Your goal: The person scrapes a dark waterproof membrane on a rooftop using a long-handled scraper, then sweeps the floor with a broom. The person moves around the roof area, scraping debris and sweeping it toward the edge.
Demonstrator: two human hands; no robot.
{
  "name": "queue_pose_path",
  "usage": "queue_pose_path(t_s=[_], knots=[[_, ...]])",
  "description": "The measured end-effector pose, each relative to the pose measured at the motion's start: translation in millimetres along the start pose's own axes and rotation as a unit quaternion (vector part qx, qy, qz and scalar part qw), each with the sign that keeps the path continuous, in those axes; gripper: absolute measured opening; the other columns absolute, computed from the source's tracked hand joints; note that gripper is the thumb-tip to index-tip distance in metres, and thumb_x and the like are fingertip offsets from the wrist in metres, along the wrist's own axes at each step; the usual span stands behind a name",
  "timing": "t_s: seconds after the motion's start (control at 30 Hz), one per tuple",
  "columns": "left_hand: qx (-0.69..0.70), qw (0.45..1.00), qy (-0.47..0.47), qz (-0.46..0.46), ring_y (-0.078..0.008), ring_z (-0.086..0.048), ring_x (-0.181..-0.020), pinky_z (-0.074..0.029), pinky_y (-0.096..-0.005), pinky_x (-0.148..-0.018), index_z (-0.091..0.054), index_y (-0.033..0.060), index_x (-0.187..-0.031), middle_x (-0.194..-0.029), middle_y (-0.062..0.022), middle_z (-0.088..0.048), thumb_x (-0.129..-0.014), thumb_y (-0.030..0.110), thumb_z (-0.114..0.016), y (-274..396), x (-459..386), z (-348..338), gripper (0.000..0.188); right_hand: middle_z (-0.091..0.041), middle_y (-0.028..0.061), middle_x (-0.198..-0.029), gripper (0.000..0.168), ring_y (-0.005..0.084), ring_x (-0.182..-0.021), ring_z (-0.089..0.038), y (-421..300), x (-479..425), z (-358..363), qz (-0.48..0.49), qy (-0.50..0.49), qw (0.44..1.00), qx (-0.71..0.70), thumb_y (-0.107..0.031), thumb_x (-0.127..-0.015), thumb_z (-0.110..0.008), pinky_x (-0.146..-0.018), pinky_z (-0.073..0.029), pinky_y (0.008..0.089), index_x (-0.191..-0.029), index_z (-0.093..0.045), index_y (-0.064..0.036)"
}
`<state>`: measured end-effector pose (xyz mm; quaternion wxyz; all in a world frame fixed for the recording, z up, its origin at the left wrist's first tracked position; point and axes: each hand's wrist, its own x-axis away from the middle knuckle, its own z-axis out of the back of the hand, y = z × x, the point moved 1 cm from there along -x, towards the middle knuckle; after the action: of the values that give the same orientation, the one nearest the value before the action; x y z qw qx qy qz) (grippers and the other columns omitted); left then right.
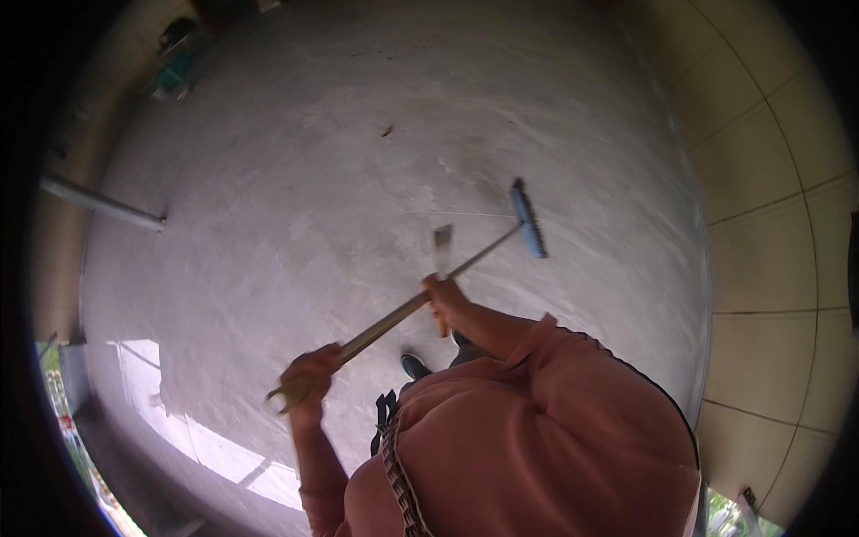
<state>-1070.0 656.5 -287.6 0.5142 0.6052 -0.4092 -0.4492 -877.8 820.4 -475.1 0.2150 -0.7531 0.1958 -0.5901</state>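
Observation:
A long-handled brush with a blue head (529,220) and dark bristles slants across the view in front of me. Around the top end of its pole (382,327), my left hand (310,379) is closed. Farther down the same pole, the fingers of my right hand (448,301) are wrapped around it. That hand also holds a scraper (442,238); its flat blade, blurred, points away from me, and its orange-brown handle sticks out below the fingers. Whether the bristles touch the floor, I cannot tell.
Grey, smeared concrete floor (302,201) spreads around my shoes (415,366). A tiled wall (758,255) runs along the right. From the left side juts a grey pipe (107,203). A small dark scrap (386,131) lies ahead, and a green object (174,70) stands at far left.

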Motion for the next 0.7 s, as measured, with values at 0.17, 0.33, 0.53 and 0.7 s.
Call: queue_pose_path(t_s=[0.17, 0.33, 0.53, 0.7], knots=[[0.102, 0.96, -0.188, 0.178, -0.0226, -0.048, -0.112, -0.037, -0.0338, -0.096, -0.06, 0.0049, -0.094, -0.111, -0.0138, -0.056, -0.075, -0.005, -0.059, -100.2, -41.9, -115.0, 0.021, -0.038, 0.003, -0.05, 0.018, 0.0133, -0.035, -0.03, 37.0, -70.4, 214.9, 0.017, 0.171, 0.983, -0.062, -0.028, -0.079, -0.054, -0.03, -0.024, 0.0298, -0.07, -0.045, -0.015], [0.085, 0.946, -0.314, -0.01, -0.0185, -0.052, -0.106, -0.042, -0.0323, -0.089, -0.06, 0.0009, -0.098, -0.112, -0.0121, -0.058, -0.076, -0.003, -0.063, -177.3, -38.5, -197.0, 0.022, -0.032, 0.0064, -0.041, 0.026, 0.0204, -0.032, -0.032, 57.5, -50.6, 300.9, -0.104, 0.283, 0.953, -0.037, -0.022, -0.073, -0.05, -0.03, -0.028, 0.0467, -0.052, -0.036, -0.013], [0.138, 0.943, -0.253, 0.167, -0.0112, -0.054, -0.094, -0.044, -0.0252, -0.081, -0.061, 0.0013, -0.097, -0.106, -0.0062, -0.059, -0.076, 0.0, -0.063, -171.4, -60.4, -206.2, 0.021, -0.033, 0.0084, -0.042, 0.029, 0.0262, -0.036, -0.037, 63.7, -97.4, 315.7, -0.111, 0.187, 0.975, 0.039, -0.021, -0.074, -0.046, -0.041, -0.038, 0.0695, -0.048, -0.037, -0.01], [0.073, 0.98, -0.059, 0.173, -0.0186, -0.054, -0.102, -0.043, -0.0282, -0.088, -0.061, 0.0026, -0.093, -0.108, -0.011, -0.059, -0.074, -0.007, -0.058, -116.0, -64.9, -108.6, 0.022, -0.039, 0.0029, -0.049, 0.02, 0.0142, -0.035, -0.032, 18.3, -128.8, 152.3, -0.042, 0.079, 0.993, 0.083, -0.016, -0.074, -0.055, -0.031, -0.024, 0.0298, -0.058, -0.044, -0.013]])
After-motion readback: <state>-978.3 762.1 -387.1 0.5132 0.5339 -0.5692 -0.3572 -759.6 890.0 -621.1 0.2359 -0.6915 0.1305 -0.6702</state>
